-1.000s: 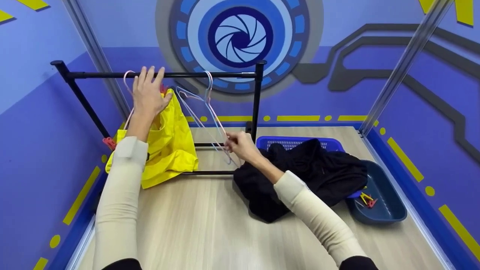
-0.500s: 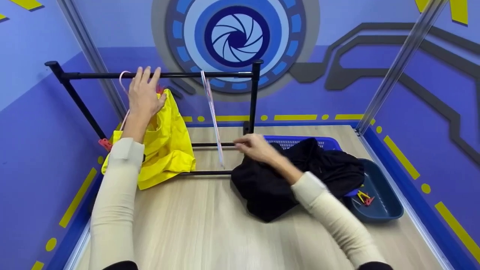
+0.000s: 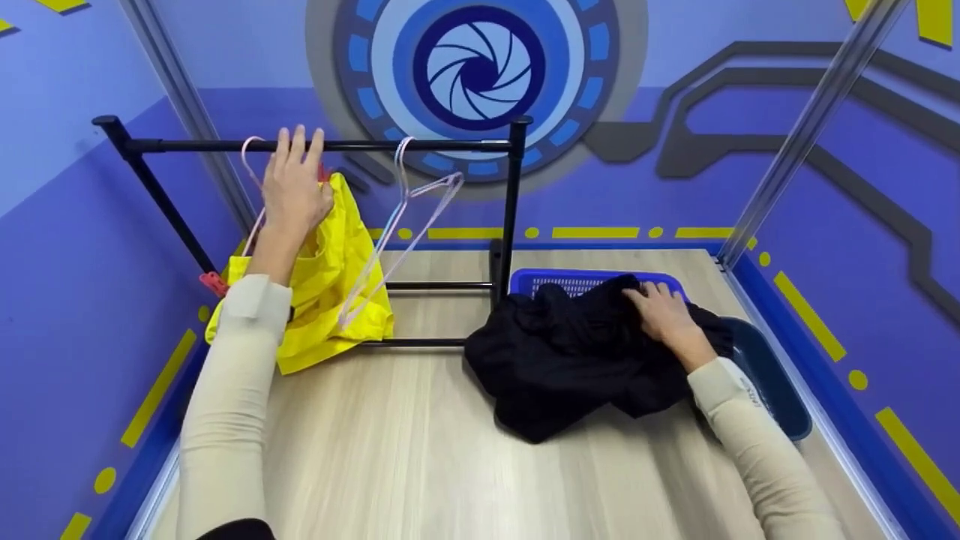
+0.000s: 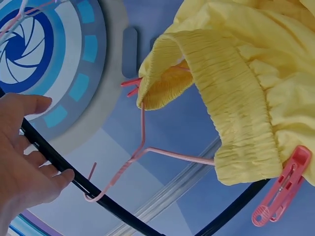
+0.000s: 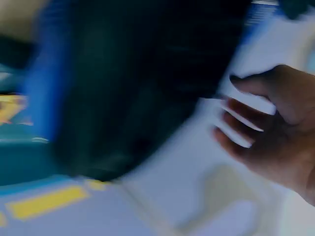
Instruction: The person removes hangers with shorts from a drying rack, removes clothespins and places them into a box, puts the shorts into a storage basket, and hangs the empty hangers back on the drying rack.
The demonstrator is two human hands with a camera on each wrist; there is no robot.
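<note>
My left hand (image 3: 294, 191) rests on the top bar of a black clothes rack (image 3: 360, 145), fingers laid over it and thumb out to the side. Under it hangs a yellow garment (image 3: 352, 247) with an elastic waistband, on a pink wire hanger (image 4: 142, 151). A red clothespin (image 4: 283, 184) clips the waistband at one end, and part of another red one shows at the other. My right hand (image 3: 664, 311) is at the black cloth (image 3: 570, 367), its fingers loosely bent at the edge; the right wrist view is blurred.
Thin pink and blue wire hangers (image 3: 405, 196) hang together from the bar, right of the yellow garment. A blue-purple basket (image 3: 600, 274) lies partly under the black cloth. Beside it stands a dark teal basin (image 3: 784, 397), with yellow and red bits showing in the right wrist view.
My right hand let go of the loose hangers and moved right to the black cloth. Those hangers swung round on the bar. My left hand stayed at the bar.
</note>
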